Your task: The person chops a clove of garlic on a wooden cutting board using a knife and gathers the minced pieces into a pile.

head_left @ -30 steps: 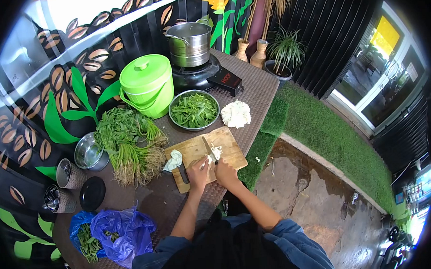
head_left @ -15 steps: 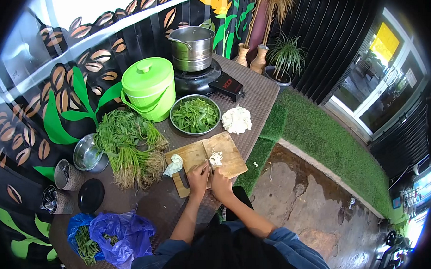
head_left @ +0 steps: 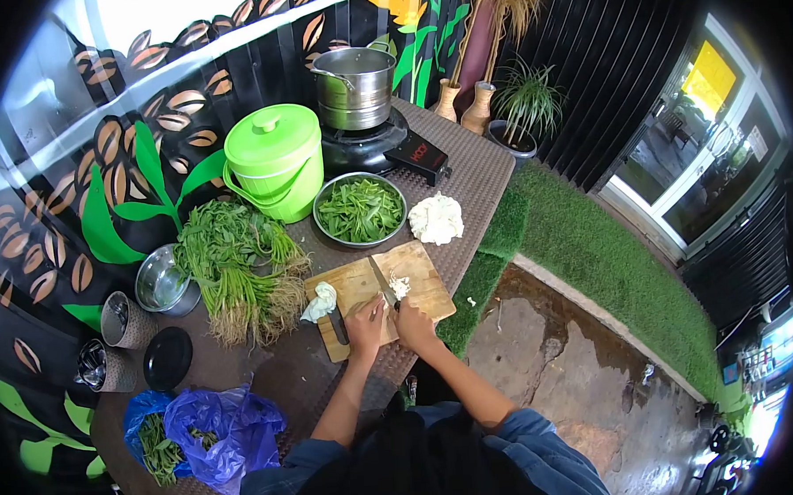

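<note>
On the wooden cutting board (head_left: 429,290), my right hand (head_left: 415,324) is closed around the handle of a knife (head_left: 381,277), whose blade points away from me. Small chopped white pieces (head_left: 400,287) lie just right of the blade. My left hand (head_left: 365,328) is closed beside the blade, its fingertips pinched on something small and pale that I cannot make out. A crumpled pale wrapping (head_left: 320,301) rests on the board's left part.
Leafy greens with roots (head_left: 238,272) lie left of the board. Behind it stand a bowl of cut leaves (head_left: 360,212), a white bunch (head_left: 436,219), a green bucket (head_left: 275,155) and a pot (head_left: 354,90) on a stove. Purple bags (head_left: 228,436) sit at the near left.
My right hand has shifted slightly right and up with the knife, and the blade now shows more clearly, tilted to the left. My left hand has barely moved.
</note>
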Tool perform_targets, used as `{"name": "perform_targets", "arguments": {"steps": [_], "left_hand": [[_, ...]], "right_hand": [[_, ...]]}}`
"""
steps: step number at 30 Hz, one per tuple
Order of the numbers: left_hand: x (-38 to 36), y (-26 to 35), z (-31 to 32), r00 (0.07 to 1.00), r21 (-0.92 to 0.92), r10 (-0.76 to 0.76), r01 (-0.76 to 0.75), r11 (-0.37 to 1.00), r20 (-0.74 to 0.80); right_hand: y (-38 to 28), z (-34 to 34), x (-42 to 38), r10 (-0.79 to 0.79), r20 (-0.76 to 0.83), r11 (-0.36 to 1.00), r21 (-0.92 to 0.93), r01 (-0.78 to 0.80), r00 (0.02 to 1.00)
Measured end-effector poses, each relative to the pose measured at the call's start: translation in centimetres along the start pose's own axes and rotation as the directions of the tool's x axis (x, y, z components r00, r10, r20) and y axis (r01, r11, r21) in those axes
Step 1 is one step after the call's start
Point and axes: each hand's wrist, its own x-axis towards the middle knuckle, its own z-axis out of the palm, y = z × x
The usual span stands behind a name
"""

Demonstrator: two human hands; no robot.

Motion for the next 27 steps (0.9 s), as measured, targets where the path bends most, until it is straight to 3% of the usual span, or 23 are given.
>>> {"name": "perform_targets", "arguments": {"steps": [2,5,9,11,13,16,19,21,23,25,27], "left_hand": [[-0.2,-0.2,0.0,1.000,0.010,0.014,-0.014,1.000,0.007],[-0.1,-0.2,0.1,0.997,0.022,-0.032,0.031,0.999,0.066],[0.1,-0.9,0.3,0.997,0.034,0.056,-0.058,0.998,0.060],[0.3,-1.0,0.2,0.996,0.032,0.062,-0.064,0.997,0.059],[0.4,-1.6,0.1,0.992,-0.036,-0.027,0.032,0.999,0.126],[0.4,-1.8,0.2,0.986,-0.013,-0.055,0.058,0.998,0.159],[0.5,-1.9,0.4,0.991,0.042,0.029,-0.035,0.998,0.131],[0.4,-1.7,0.4,0.992,0.025,0.036,-0.039,0.999,0.124],[0.4,-1.3,0.5,0.993,0.009,0.042,-0.043,0.999,0.113],[0.3,-1.2,0.6,0.995,-0.075,-0.071,0.076,0.994,0.064],[0.4,-1.2,0.5,0.997,-0.043,-0.007,0.010,0.999,0.078]], "right_hand": [[0.6,0.2,0.2,0.022,0.072,0.998,0.058,-0.026,0.997],[1.4,0.4,-0.7,-0.013,0.014,1.000,-0.015,0.013,1.000],[2.1,-1.2,0.8,-0.007,0.110,0.998,0.064,0.000,0.994],[2.5,-1.6,2.1,-0.093,0.104,0.994,0.059,0.087,0.990],[1.9,-2.7,2.0,-0.113,0.109,0.992,0.061,0.107,0.988],[1.1,-2.7,1.3,-0.090,0.132,0.996,0.031,0.087,0.987],[0.9,-0.2,-0.6,-0.051,0.074,0.999,-0.011,0.052,0.996],[0.7,1.2,-1.5,-0.061,-0.145,0.997,-0.054,0.054,0.988],[0.9,1.4,-0.4,-0.033,-0.105,0.999,-0.047,0.028,0.994],[0.9,0.3,0.9,-0.048,0.011,0.999,-0.003,0.048,0.999],[1.1,-1.2,1.4,-0.047,0.046,0.999,0.028,0.046,0.998]]}}
